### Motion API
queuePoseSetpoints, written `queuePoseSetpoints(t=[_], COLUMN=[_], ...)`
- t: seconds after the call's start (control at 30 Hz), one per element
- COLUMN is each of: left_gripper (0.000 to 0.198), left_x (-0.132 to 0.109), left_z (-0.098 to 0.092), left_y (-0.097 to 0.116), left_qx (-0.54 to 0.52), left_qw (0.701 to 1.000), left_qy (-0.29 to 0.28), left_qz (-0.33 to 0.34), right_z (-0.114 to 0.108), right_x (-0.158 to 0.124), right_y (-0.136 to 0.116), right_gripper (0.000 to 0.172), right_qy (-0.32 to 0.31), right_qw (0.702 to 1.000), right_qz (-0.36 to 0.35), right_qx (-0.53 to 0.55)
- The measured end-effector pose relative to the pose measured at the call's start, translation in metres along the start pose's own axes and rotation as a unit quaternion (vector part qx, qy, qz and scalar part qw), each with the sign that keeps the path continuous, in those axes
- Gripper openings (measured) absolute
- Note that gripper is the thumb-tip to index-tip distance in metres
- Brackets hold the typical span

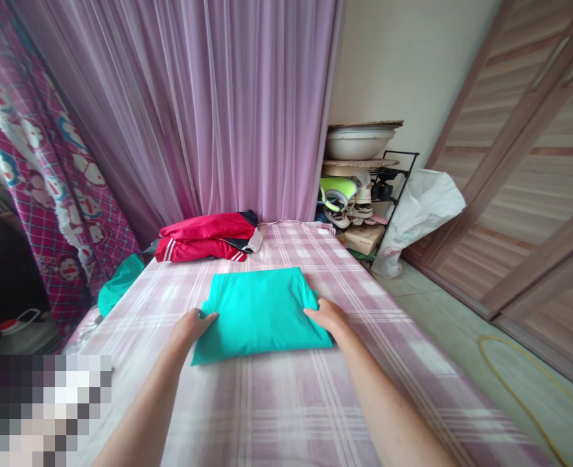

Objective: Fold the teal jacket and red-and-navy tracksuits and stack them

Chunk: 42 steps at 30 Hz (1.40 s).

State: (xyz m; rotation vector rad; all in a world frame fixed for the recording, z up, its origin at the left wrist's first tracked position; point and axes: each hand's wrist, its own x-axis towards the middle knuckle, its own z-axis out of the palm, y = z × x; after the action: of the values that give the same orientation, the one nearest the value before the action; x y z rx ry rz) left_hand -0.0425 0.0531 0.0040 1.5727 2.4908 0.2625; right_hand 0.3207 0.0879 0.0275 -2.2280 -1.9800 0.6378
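A folded turquoise garment (262, 311) lies in a neat rectangle on the bed, its exact kind hidden by the folds. My left hand (192, 326) grips its left edge, thumb on top and the other fingers mostly hidden at the side or underneath. On the opposite edge, my right hand (329, 316) pinches the cloth the same way. Behind it, against the curtain, rests a red jacket (201, 235) with white stripes and dark parts, loosely folded.
The bed has a pink and white checked sheet (267, 415). Purple curtains (247, 117) hang behind it. To the right stand a shoe rack (398, 188) topped by a white basin (359, 141), a white bag (425, 201) and a wooden wardrobe (514, 168). Another turquoise cloth (120, 282) hangs at the left edge.
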Motion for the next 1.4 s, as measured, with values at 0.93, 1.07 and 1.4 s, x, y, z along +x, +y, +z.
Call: queuePoseSetpoints(t=[0.93, 1.07, 1.4], left_gripper=[0.069, 0.043, 0.035], left_x=[0.144, 0.120, 0.075], left_z=[0.046, 0.092, 0.085], left_y=[0.224, 0.191, 0.146], left_qx=[-0.207, -0.094, -0.115], left_qw=[0.961, 0.954, 0.926], left_qy=[0.059, 0.041, 0.081], left_qz=[0.173, 0.283, 0.350], right_z=[-0.105, -0.031, -0.021], right_x=[0.205, 0.213, 0.192], right_y=[0.013, 0.011, -0.021], right_gripper=[0.061, 0.060, 0.059], right_qy=[0.237, 0.122, 0.182], right_qw=[0.971, 0.988, 0.973], right_qz=[0.022, -0.061, -0.109], right_qx=[-0.027, -0.068, -0.086])
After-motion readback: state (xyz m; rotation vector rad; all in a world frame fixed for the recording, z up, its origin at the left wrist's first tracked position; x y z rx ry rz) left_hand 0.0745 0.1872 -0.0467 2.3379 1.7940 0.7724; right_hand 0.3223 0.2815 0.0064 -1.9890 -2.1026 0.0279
